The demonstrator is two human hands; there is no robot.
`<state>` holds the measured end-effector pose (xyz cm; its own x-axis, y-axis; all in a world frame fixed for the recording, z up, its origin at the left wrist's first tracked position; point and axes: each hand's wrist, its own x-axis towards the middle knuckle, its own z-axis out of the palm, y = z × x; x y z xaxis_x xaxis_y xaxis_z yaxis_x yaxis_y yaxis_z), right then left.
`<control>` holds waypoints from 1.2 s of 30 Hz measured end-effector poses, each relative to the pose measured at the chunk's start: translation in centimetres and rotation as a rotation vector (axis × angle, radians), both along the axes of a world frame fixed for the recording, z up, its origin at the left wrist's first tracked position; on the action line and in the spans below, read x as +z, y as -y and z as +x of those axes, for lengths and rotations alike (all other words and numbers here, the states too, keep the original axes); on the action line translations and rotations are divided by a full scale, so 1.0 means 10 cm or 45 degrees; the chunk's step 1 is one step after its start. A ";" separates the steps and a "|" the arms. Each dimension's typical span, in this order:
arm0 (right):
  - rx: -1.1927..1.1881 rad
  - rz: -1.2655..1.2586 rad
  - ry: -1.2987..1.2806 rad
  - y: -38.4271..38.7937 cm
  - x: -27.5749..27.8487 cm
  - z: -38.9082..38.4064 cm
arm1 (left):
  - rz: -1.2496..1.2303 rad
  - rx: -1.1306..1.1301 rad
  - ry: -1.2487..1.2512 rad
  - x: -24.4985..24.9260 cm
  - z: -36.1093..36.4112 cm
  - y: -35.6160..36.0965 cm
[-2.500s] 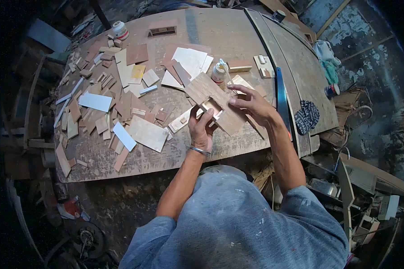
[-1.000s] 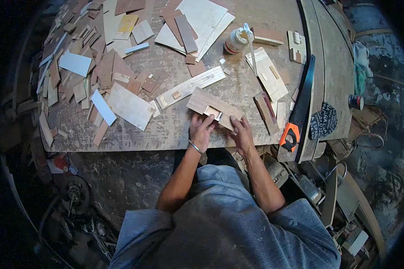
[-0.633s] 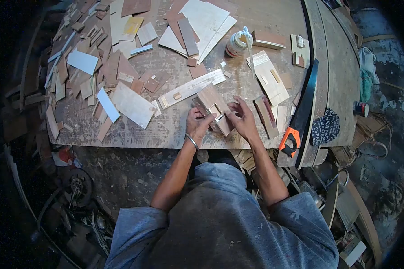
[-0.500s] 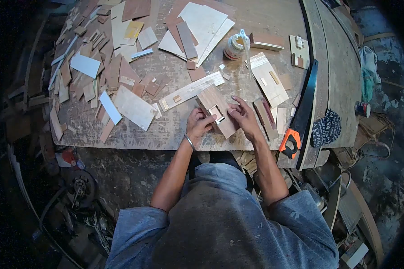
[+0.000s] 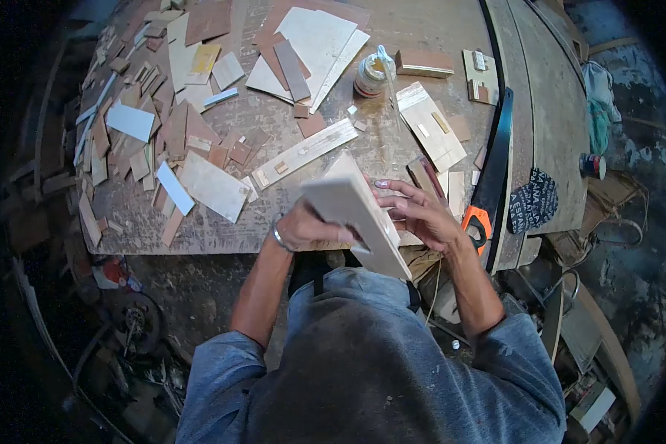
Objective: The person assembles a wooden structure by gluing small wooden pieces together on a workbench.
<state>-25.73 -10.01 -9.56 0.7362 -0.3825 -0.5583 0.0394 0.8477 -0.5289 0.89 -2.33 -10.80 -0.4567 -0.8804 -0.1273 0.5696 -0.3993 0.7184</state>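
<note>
A small wooden panel (image 5: 359, 211) with a rectangular cut-out is raised off the workbench, tilted steeply on edge and slightly blurred. My left hand (image 5: 311, 226), with a metal bracelet at the wrist, grips it from the left, the thumb by the cut-out. Close along the panel's right side is my right hand (image 5: 425, 214), its fingers apart and loosely bent, fingertips at the panel's edge. Behind the panel lies a narrow wooden strip (image 5: 303, 154) with a small slot. To the right are a slotted board (image 5: 431, 126) and a thick wooden block (image 5: 423, 177), partly hidden by my right hand.
Many wood offcuts (image 5: 174, 129) cover the left of the workbench (image 5: 185, 240). A glass jar (image 5: 370, 78) with a brush stands at the back. At right lie an orange-handled saw (image 5: 493, 174) and a dark printed cloth (image 5: 533, 202). A can (image 5: 592, 166) sits near the right edge.
The panel has been lifted and tipped up from a flatter position, closer to my body. My left hand moved left with it; my right hand's fingers loosened and shifted right. The view shifted slightly.
</note>
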 end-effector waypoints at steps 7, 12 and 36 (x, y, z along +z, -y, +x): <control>-0.075 -0.734 -0.136 0.15 0.70 -0.01 | -0.875 0.306 0.545 1.01 0.23 0.17; -0.253 -0.781 -0.576 0.05 1.11 0.02 | -1.305 0.481 0.978 1.31 0.20 0.22; -0.764 -0.248 -0.601 -0.48 -1.44 0.23 | -2.153 0.456 2.021 -1.72 0.03 0.23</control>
<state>-23.41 -5.21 -24.00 0.0747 -0.7623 -0.6429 0.1950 0.6434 -0.7403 1.19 -4.58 -28.04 -0.6319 -0.5395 0.5564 -0.6646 0.7465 -0.0310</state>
